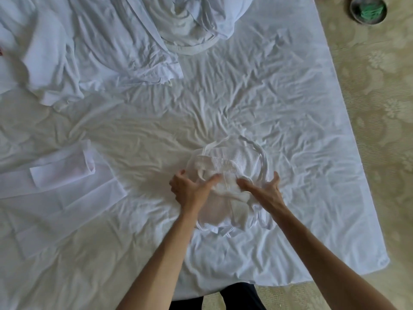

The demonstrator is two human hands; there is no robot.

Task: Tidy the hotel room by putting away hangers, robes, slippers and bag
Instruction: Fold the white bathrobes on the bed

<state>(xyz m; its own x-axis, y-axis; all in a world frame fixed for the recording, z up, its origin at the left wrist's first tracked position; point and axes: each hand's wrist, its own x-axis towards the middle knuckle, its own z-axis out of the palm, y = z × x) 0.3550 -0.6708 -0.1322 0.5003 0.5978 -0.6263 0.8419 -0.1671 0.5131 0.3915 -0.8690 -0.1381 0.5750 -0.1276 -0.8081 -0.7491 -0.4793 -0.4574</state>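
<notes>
Robe [232, 173] bundled on bed [290, 108], 2 hands pressing, bowl [368, 9] holding green item

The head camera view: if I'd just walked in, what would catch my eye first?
Probably the two bare hands in the lower middle, the left hand and right hand, both pressing on a small bundled white waffle robe on the wrinkled bed sheet. Next, a flat folded white garment at the left edge and a heaped duvet at the top. Off the bed, top right, a round metal bin stands on the patterned carpet.
</notes>
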